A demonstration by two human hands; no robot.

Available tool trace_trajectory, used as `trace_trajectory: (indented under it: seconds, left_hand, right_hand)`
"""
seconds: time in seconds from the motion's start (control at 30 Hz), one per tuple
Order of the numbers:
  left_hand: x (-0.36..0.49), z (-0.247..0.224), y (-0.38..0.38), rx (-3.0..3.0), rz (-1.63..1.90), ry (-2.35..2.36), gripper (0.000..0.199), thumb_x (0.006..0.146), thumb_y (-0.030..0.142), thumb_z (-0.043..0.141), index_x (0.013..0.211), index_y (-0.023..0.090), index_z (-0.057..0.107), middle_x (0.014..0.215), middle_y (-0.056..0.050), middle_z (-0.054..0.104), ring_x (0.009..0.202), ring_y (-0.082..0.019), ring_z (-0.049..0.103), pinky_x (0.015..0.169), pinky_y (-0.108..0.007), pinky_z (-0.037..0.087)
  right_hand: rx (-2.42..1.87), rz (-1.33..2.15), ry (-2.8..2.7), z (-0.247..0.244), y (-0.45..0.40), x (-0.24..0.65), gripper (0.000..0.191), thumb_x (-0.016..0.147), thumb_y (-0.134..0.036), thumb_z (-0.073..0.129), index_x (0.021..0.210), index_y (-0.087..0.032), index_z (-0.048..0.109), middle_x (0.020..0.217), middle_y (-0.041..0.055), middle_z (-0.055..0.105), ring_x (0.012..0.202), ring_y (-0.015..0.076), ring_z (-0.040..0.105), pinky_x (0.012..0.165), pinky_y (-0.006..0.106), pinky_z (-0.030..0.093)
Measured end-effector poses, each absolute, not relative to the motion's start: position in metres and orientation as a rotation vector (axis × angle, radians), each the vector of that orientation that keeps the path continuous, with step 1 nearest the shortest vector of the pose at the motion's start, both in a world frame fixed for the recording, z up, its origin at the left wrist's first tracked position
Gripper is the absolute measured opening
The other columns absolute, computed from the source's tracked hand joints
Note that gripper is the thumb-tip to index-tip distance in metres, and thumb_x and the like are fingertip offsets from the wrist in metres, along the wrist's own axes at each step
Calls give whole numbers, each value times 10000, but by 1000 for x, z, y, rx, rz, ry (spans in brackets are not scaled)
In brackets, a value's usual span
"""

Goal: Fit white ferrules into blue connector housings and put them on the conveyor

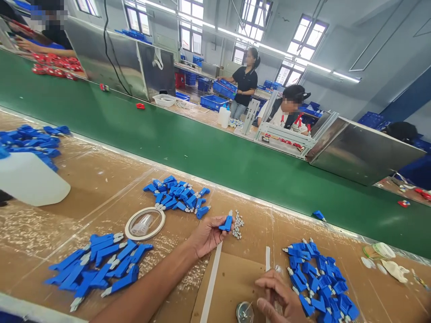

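My left hand (210, 237) is closed on a blue plastic part (226, 223) with a grey tip, held upright between thumb and fingers. Beside it lies a small heap of grey pieces (238, 224). My right hand (278, 298) hovers over the cardboard sheet (235, 273), fingers bent and apart, with nothing visible in them. Just left of it sits a small round container (244, 312) with a thin stick in it. Similar blue parts lie in a left pile (97, 262), a far pile (180, 195) and a right pile (318, 280).
A tape roll (145, 223) encircles a clear plastic cup (142, 225). At the left stands a white bottle (32, 177). Beyond the table runs a green conveyor belt (202, 146) carrying a blue part (318, 216). A jar (379, 250) lies at the right. Co-workers are across the belt.
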State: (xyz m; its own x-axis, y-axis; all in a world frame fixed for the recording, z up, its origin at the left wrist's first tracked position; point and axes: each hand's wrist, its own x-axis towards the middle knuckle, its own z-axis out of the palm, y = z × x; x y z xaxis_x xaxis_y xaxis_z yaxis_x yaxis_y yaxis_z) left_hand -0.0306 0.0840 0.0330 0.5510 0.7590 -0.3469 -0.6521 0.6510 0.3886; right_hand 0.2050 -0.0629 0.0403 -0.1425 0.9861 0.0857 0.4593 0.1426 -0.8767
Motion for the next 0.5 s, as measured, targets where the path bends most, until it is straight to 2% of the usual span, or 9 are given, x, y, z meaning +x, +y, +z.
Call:
trace_trajectory:
  seconds: [0.1, 0.2, 0.27, 0.4, 0.5]
  left_hand:
    - [-31, 36, 86, 171, 923, 539, 286, 940, 50, 477, 809, 26, 730, 662, -108, 697, 539, -100, 649, 474, -106, 522]
    - [-30, 37, 88, 129, 988, 559, 307, 954, 53, 456, 797, 34, 719, 664, -92, 693, 543, -93, 653, 471, -103, 525]
    - [-27, 37, 88, 112, 1009, 569, 302, 952, 50, 462, 786, 32, 714, 659, -91, 690, 537, -94, 652, 460, -104, 522]
    - [-21, 34, 87, 94, 1018, 579, 271, 934, 29, 486, 783, 27, 712, 652, -89, 685, 509, -86, 636, 457, -106, 524]
    - [-19, 33, 86, 91, 1014, 576, 264, 937, 42, 498, 787, 22, 714, 655, -90, 684, 501, -84, 635, 450, -105, 518]
  right_hand:
    - [-1567, 768, -1727, 50, -37, 204, 260, 901, -445, 610, 845, -211, 706, 776, 34, 646, 639, 196, 620, 569, 273, 505]
    - [-1662, 624, -1892, 51, -3, 199, 189, 902, -323, 563, 818, -198, 676, 712, 31, 659, 638, 216, 633, 578, 296, 485]
    - [-1638, 575, -1988, 47, 18, 194, 148, 889, -241, 553, 825, -202, 680, 726, 31, 677, 647, 221, 631, 604, 312, 473]
    - [-1545, 496, -2186, 40, 40, 183, 227, 910, -148, 490, 855, -211, 702, 846, 57, 718, 800, 246, 669, 727, 346, 493]
    - [-1517, 450, -2296, 38, 46, 180, 276, 935, -124, 458, 846, -200, 708, 836, 67, 709, 803, 243, 672, 718, 334, 494]
